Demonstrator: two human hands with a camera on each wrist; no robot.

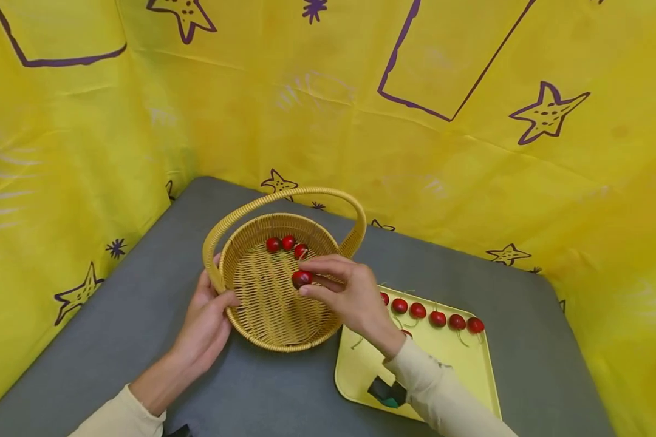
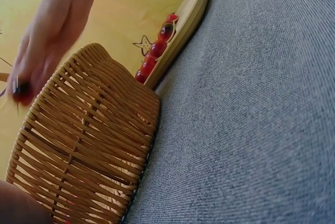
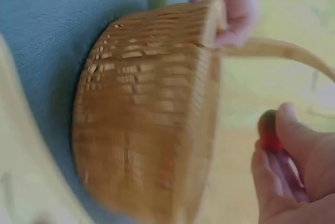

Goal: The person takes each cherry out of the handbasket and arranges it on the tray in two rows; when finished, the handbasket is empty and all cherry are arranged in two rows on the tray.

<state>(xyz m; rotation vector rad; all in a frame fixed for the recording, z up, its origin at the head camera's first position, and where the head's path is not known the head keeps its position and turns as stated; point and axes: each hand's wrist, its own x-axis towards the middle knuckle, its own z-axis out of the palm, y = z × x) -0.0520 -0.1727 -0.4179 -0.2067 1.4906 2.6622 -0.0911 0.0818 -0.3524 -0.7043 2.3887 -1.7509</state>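
A round wicker basket (image 1: 284,349) with a tall arched handle stands on the grey table. My left hand (image 1: 210,318) grips its left rim near the foot of the handle, thumb over the edge. Between thumb and fingertips my right hand (image 1: 350,294) pinches a dark red cherry (image 1: 302,279) over the basket's opening. The right wrist view shows that held cherry (image 3: 269,131) above the rim level, apart from the basket wall (image 3: 136,124). Inside the basket, three cherries (image 1: 288,243) lie together near the far wall.
To the right, a pale yellow tray (image 1: 355,379) holds a row of several cherries (image 1: 438,319) with stems along its far side; my right forearm passes over it. A yellow cloth (image 1: 328,133) with purple stars hangs behind the grey table (image 1: 273,394).
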